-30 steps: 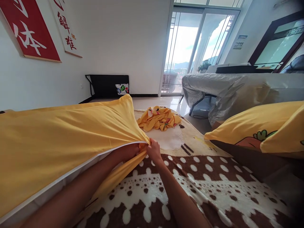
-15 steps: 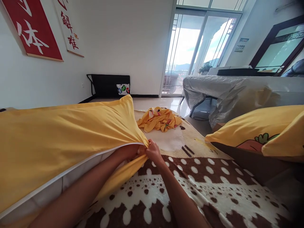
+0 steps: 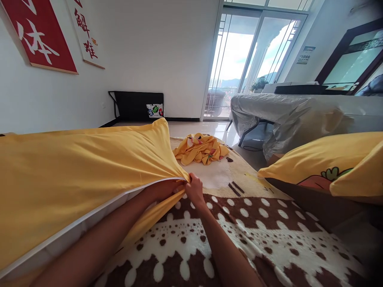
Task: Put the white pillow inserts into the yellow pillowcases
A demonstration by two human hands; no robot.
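Note:
A large yellow pillowcase (image 3: 89,167) spreads across the left side, with a white-edged opening along its near side and pale filling showing inside. My right hand (image 3: 195,189) is closed around the gathered end of that opening. Just left of it, my left hand (image 3: 172,187) reaches into the opening and its fingers close on the cloth at the same end; fold and shadow partly hide them. Creases run from the gripped point across the cover. A loose yellow flap (image 3: 155,215) hangs below my left wrist.
Beneath lies a brown and cream patterned blanket (image 3: 239,235). A crumpled yellow cloth (image 3: 203,149) rests beyond my hands. At right, a yellow pillow with a carrot print (image 3: 323,163) sits near a plastic-covered table (image 3: 269,105). A black panel (image 3: 131,105) leans against the far wall.
Both hands stay at the end of the opening. My left hand and the cloth edge have shifted slightly, and the camera view has tilted a little.

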